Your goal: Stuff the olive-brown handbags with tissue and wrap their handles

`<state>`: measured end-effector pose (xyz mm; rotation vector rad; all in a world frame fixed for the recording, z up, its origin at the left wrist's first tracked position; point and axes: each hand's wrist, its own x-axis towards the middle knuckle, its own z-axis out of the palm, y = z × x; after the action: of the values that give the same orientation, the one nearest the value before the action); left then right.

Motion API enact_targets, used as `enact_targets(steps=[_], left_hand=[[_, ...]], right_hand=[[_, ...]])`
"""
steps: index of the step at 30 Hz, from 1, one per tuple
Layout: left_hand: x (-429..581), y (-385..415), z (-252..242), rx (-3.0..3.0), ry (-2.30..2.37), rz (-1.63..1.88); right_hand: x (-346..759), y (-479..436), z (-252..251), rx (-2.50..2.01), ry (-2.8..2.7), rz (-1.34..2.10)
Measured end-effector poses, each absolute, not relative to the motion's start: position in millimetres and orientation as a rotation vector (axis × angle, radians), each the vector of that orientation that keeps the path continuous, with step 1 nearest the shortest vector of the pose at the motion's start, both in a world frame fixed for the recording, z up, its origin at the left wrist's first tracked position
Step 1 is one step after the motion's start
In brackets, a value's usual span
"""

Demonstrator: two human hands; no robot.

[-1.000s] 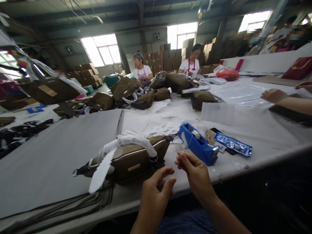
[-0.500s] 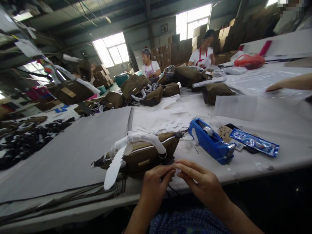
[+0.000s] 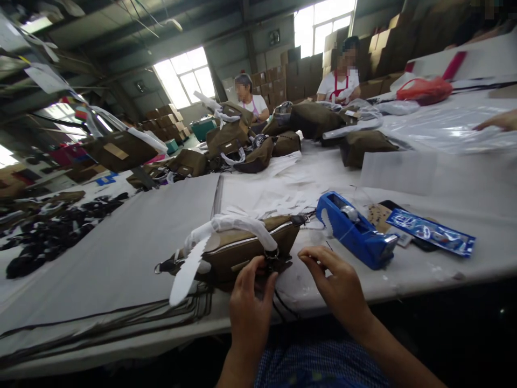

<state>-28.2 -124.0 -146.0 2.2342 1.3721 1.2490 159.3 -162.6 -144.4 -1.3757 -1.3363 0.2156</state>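
Observation:
An olive-brown bag (image 3: 238, 246) with a silver zipper lies on the table, its handle (image 3: 242, 222) wrapped in white material. A white serrated strip (image 3: 189, 272) hangs at its left. My left hand (image 3: 251, 302) is at the bag's front right, beside the dark ring fitting, with thumb and forefinger apart. Right of the bag, my right hand (image 3: 335, 277) is in a pinch, clear of it; anything between the fingertips is too small to tell. Dark cords (image 3: 285, 306) hang down between my hands.
A blue tape dispenser (image 3: 355, 231) and a blue packet (image 3: 432, 233) lie at the right. More brown bags (image 3: 311, 123) are piled behind. Two people work beyond them; another person's hand (image 3: 501, 120) is at the right edge. Black straps (image 3: 52, 234) lie at the left.
My hands have parted: the right moved right and up from the bag, the left shifted slightly left and its fingers spread. The hand at the right edge moved outward.

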Motion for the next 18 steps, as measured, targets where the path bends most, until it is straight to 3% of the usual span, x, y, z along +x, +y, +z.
enact_targets(steps=[9,18], left_hand=[[-22.7,-120.5,-145.2,2.248,1.412,1.258],[-24.0,-121.1,-145.7,2.178,1.393,1.226]], right_hand=[[147.0,-152.2,-150.3,-1.452,-1.355,0.182],[136.1,-151.3,-145.6,-1.413,-1.293,0.415]])
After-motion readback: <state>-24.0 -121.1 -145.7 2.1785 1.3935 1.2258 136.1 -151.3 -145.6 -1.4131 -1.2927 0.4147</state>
